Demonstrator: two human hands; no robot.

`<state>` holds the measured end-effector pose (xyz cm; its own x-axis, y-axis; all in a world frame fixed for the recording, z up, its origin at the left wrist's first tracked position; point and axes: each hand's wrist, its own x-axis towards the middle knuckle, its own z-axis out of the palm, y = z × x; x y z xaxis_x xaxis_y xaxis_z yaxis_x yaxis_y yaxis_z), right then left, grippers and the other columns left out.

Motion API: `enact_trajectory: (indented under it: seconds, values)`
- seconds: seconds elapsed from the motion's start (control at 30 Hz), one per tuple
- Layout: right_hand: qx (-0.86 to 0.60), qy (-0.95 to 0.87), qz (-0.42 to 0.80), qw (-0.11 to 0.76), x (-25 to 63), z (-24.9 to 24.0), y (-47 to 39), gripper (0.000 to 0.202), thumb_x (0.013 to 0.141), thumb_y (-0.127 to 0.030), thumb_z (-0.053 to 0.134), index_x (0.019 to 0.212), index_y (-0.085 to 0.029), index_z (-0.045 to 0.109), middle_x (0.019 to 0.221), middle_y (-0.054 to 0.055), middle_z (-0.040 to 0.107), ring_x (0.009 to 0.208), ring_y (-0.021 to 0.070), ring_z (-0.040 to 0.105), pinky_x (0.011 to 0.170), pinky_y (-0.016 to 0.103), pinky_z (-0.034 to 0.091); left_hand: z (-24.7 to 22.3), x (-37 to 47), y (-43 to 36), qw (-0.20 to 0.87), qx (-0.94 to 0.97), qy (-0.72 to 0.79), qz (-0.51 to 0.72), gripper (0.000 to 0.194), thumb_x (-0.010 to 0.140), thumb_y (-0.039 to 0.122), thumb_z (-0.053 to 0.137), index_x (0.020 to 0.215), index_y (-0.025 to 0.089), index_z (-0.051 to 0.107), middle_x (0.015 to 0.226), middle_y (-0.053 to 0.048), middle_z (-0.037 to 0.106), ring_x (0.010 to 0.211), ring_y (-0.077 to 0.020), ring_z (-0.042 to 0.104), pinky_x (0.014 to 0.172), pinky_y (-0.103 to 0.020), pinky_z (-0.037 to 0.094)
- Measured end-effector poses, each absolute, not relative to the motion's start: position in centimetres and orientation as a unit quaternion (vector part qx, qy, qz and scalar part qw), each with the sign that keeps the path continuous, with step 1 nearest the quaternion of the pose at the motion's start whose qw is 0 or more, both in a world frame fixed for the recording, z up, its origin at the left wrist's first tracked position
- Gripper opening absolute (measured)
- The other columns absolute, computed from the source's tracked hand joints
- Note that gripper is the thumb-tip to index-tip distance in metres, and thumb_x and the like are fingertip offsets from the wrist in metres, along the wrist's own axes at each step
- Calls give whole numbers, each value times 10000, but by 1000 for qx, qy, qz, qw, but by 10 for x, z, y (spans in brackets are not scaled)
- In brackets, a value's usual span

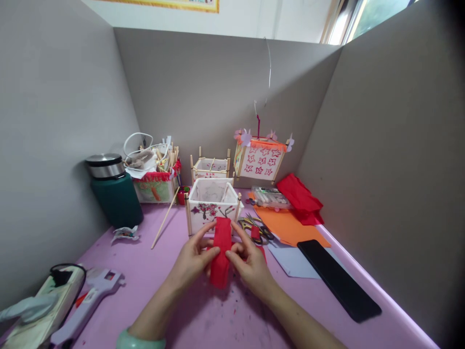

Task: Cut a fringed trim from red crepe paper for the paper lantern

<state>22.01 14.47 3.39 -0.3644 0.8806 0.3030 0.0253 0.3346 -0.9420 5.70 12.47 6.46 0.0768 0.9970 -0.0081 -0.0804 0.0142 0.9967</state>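
Between my two hands, above the purple tabletop, is a folded strip of red crepe paper (221, 252). My left hand (199, 252) pinches its left edge with thumb and forefinger. On the opposite edge, my right hand (250, 259) grips it the same way. Right behind the strip stands a white box lantern (203, 218) with wooden corner sticks and a painted blossom branch. More red paper lies partly hidden behind my fingers. Scissors (267, 232) with black and yellow handles rest just beyond my right hand, a small red piece (255, 234) beside them.
A glue gun (89, 300) and a power strip (47, 300) lie at left, near a green bottle (116, 198). A wooden stick (165, 219) lies behind. On the right are a black phone (337, 278), orange paper (290, 225) and red paper (300, 196). A finished lantern (259, 162) hangs above.
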Motion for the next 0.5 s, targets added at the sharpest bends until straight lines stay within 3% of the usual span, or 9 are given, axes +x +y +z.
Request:
enact_trajectory:
  seconds: [0.1, 0.2, 0.33, 0.5]
  values:
    - [-337, -715, 414, 451, 222, 35, 142, 537, 886, -235, 478, 1406, -267, 347, 673, -54, 469, 579, 101, 420, 575, 218, 371, 65, 56, 124, 500, 523, 489, 488, 565, 704, 332, 670, 1233, 173, 546, 756, -1, 668, 373, -32, 411, 368, -184, 320]
    - [-344, -741, 357, 452, 223, 36, 141, 421, 862, -234, 519, 1283, -252, 514, 885, 18, 591, 724, 138, 518, 665, 248, 425, 66, 54, 124, 460, 550, 517, 468, 349, 716, 307, 626, 1019, 141, 675, 702, -3, 653, 365, -27, 351, 368, -196, 279]
    - [-350, -747, 330, 459, 223, 37, 143, 318, 830, -181, 551, 1142, -211, 601, 968, 51, 614, 795, 159, 548, 700, 261, 443, 63, 54, 125, 426, 583, 530, 444, 309, 735, 294, 581, 982, 137, 682, 548, 30, 571, 389, -63, 350, 395, -207, 281]
    - [-337, -752, 328, 461, 222, 38, 143, 310, 835, -138, 532, 1128, -206, 609, 976, 50, 620, 847, 163, 560, 729, 260, 443, 55, 55, 127, 318, 628, 567, 429, 264, 748, 256, 578, 975, 155, 667, 564, 30, 563, 458, -91, 406, 463, -215, 322]
